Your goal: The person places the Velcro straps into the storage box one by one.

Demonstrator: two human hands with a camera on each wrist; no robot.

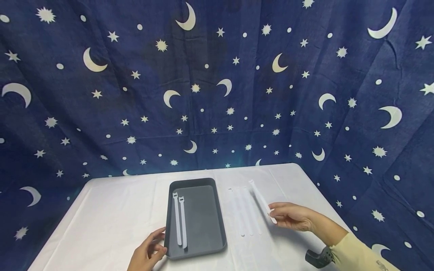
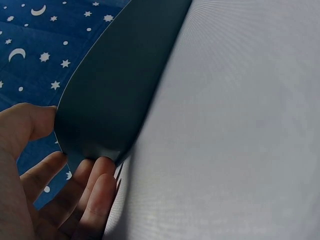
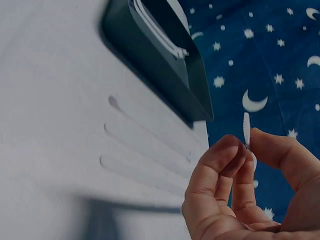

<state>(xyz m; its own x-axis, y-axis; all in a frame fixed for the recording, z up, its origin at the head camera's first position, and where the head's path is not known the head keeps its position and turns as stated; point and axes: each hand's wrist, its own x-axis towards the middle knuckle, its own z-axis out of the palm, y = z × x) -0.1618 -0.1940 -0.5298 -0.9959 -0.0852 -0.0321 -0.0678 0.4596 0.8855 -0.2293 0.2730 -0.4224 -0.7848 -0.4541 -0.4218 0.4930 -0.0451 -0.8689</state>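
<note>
The person's right hand (image 1: 291, 217) reaches in from about 4 o'clock, palm turned inward, a pale yellow sleeve (image 1: 359, 254) covering the forearm. Its fingers (image 3: 222, 160) and thumb are curled and pinch the near end of a white strip (image 1: 262, 201), which slants away from the hand toward 11 o'clock, its far end raised off the cloth. In the right wrist view the strip's ribbed tip (image 3: 246, 127) stands up between thumb and forefinger.

The left hand (image 1: 147, 252) comes in from 6 o'clock and holds the near left corner of a dark grey tray (image 1: 203, 248); in the left wrist view the thumb lies against the rim and the curled fingers (image 2: 95, 192) tuck under the corner. Two white strips (image 1: 179, 220) lie side by side inside the tray along its left wall, running near to far.

Three more strips (image 1: 245, 210) lie parallel on the worktop (image 1: 112, 210) just right of the tray, between it and the right hand. The worktop is covered in a white cloth. Behind and around it hangs a dark blue curtain (image 1: 217, 82) printed with pale moons, stars and dots.
</note>
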